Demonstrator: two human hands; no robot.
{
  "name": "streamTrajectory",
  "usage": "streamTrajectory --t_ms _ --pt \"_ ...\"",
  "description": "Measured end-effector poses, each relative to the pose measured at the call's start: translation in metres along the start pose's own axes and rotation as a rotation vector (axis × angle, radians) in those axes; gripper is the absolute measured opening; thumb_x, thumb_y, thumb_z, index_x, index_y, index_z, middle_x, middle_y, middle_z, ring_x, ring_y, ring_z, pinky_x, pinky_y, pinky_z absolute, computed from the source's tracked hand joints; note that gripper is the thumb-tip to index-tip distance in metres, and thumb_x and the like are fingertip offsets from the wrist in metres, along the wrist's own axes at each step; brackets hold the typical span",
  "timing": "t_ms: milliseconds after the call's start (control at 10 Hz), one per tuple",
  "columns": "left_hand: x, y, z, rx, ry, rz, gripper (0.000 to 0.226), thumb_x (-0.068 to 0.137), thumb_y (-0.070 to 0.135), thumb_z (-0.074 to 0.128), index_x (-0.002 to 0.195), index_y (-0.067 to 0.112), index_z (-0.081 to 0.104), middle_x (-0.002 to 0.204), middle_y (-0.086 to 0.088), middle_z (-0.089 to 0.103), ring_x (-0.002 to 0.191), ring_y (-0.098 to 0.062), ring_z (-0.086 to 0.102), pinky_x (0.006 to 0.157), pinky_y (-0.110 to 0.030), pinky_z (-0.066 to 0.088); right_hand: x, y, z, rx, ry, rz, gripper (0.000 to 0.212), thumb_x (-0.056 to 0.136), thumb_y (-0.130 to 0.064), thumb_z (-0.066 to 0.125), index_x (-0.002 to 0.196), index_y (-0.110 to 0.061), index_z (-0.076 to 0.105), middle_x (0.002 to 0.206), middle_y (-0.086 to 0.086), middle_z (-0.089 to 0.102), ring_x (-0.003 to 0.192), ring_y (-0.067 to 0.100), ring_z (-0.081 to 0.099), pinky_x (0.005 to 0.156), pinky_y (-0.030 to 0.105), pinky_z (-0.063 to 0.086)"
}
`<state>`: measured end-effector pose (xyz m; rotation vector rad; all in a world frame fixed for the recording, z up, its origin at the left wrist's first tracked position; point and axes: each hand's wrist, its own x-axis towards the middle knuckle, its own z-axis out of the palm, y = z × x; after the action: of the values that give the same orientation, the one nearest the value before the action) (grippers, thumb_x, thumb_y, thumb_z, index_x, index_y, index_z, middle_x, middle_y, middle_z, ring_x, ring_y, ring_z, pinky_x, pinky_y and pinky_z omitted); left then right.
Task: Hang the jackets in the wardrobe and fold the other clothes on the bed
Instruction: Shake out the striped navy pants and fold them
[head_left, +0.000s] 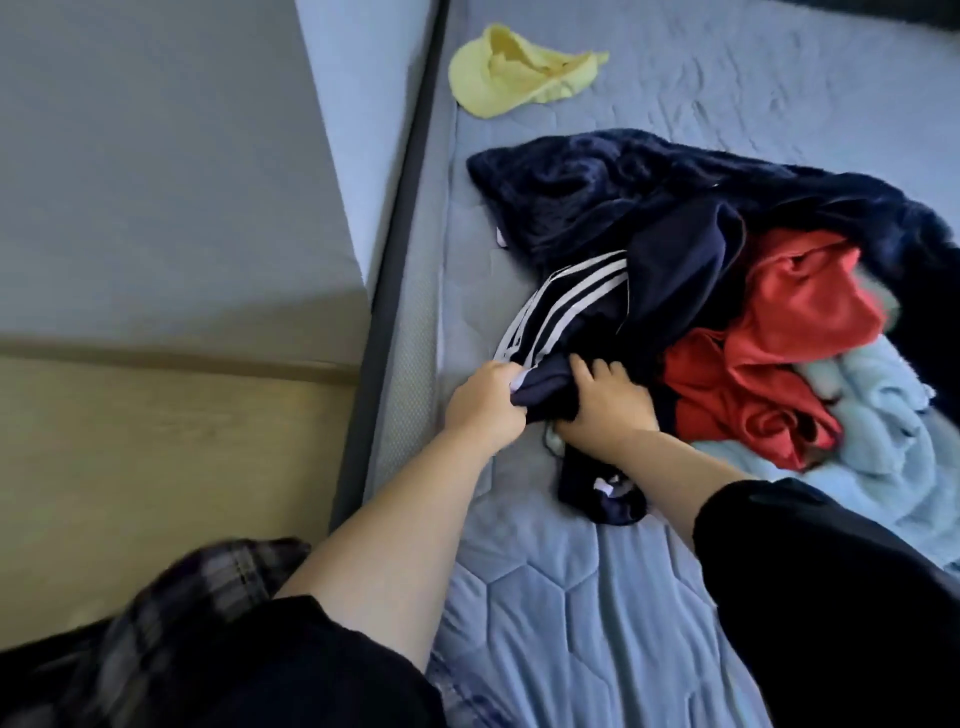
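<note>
Left hand (483, 410) and right hand (605, 410) grip the striped navy track garment (571, 306), fingers curled. Red garment (800, 312) and navy fleece (597, 182) crowd it; yellow cap (498, 78) lies apart.

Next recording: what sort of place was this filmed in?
Probably a home bedroom: a bed with a quilted blue cover, a heap of clothes on it, including the striped navy garment that the left hand and right hand grip, and wood-look flooring beside the bed.
</note>
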<state>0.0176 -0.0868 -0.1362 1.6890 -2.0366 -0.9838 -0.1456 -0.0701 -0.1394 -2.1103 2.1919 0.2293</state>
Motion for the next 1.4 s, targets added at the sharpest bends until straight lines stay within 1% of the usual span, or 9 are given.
streamTrajectory --t_ms 300,500,600,700,800,900,1100,1300,1400 --pt "-0.08 -0.009 -0.055 -0.411 0.029 -0.18 0.026 0.066 0.015 0.075 0.083 0.032 0.065 0.089 0.009 0.068 0.085 -0.014 0.064 0.074 -0.029 0.05 -0.076 -0.041 -0.032 0.381 0.116 0.024 0.016 0.078 -0.017 0.054 0.093 -0.012 0.057 0.095 0.013 0.067 0.092 0.036 0.06 0.072 0.037 0.043" --pt "-0.086 0.005 -0.091 -0.921 0.179 -0.191 0.008 0.074 0.017 0.072 0.074 0.025 0.072 0.068 0.007 0.069 0.068 -0.011 0.064 0.061 -0.021 0.047 -0.085 -0.045 -0.07 0.757 0.251 0.103 0.012 0.08 -0.008 0.051 0.072 -0.008 0.06 0.063 0.005 0.059 0.065 0.023 0.054 0.06 0.03 0.036" --pt "-0.086 0.01 -0.099 -1.008 0.113 -0.146 0.016 0.076 0.025 0.071 0.092 0.026 0.072 0.09 0.004 0.072 0.088 -0.016 0.067 0.076 -0.028 0.051 -0.082 -0.045 -0.087 0.902 0.258 0.199 0.033 0.083 -0.003 0.05 0.052 -0.015 0.051 0.047 -0.009 0.046 0.049 0.004 0.039 0.048 0.019 0.031" --pt "-0.089 0.012 -0.105 -1.085 -0.002 -0.057 0.072 0.061 0.046 0.076 0.128 0.035 0.053 0.13 0.005 0.058 0.12 -0.013 0.055 0.103 -0.035 0.043 -0.074 -0.049 -0.112 1.052 0.157 0.263 0.046 0.087 0.0 0.045 0.049 -0.022 0.03 0.046 -0.009 0.04 0.05 0.008 0.037 0.042 0.017 0.027" --pt "-0.092 0.01 -0.108 -1.036 -0.124 0.072 0.118 0.045 0.051 0.087 0.146 0.04 0.027 0.144 0.006 0.045 0.131 -0.012 0.044 0.113 -0.036 0.032 -0.063 -0.047 -0.124 0.899 -0.004 0.295 0.036 0.094 -0.008 0.044 0.062 -0.02 0.035 0.087 0.013 0.063 0.085 0.027 0.06 0.068 0.026 0.041" --pt "-0.094 0.011 -0.107 -0.854 -0.148 0.158 0.136 0.041 0.047 0.09 0.147 0.049 0.005 0.148 0.011 0.038 0.13 -0.006 0.044 0.112 -0.037 0.034 -0.057 -0.043 -0.13 0.766 -0.055 0.27 0.032 0.099 -0.01 0.038 0.069 -0.019 0.045 0.077 0.001 0.053 0.074 0.015 0.054 0.06 0.025 0.04" --pt "-0.094 0.017 -0.101 -0.567 0.163 0.217 0.113 0.068 0.033 0.083 0.126 0.077 -0.003 0.137 0.016 0.051 0.11 -0.011 0.062 0.099 -0.04 0.048 -0.05 -0.042 -0.129 0.727 -0.086 0.228 0.039 0.097 -0.003 0.036 0.065 -0.025 0.039 0.069 -0.005 0.042 0.059 0.004 0.038 0.051 0.014 0.036" --pt "-0.091 0.018 -0.1 -0.28 0.383 0.28 0.083 0.059 0.032 0.089 0.133 0.028 0.051 0.107 0.012 0.046 0.112 -0.018 0.05 0.095 -0.026 0.041 -0.048 -0.047 -0.129 0.482 -0.257 0.069 0.024 0.089 0.003 0.042 0.07 0.002 0.057 0.073 0.009 0.055 0.068 0.017 0.047 0.059 0.026 0.033" --pt "-0.09 0.019 -0.102 -0.355 0.336 0.267 0.078 0.06 0.026 0.089 0.127 0.03 0.051 0.109 0.015 0.054 0.107 -0.003 0.05 0.093 -0.015 0.04 -0.047 -0.046 -0.12 0.546 -0.307 0.021 0.022 0.091 0.001 0.045 0.091 0.011 0.065 0.08 0.012 0.059 0.073 0.015 0.049 0.061 0.023 0.036"
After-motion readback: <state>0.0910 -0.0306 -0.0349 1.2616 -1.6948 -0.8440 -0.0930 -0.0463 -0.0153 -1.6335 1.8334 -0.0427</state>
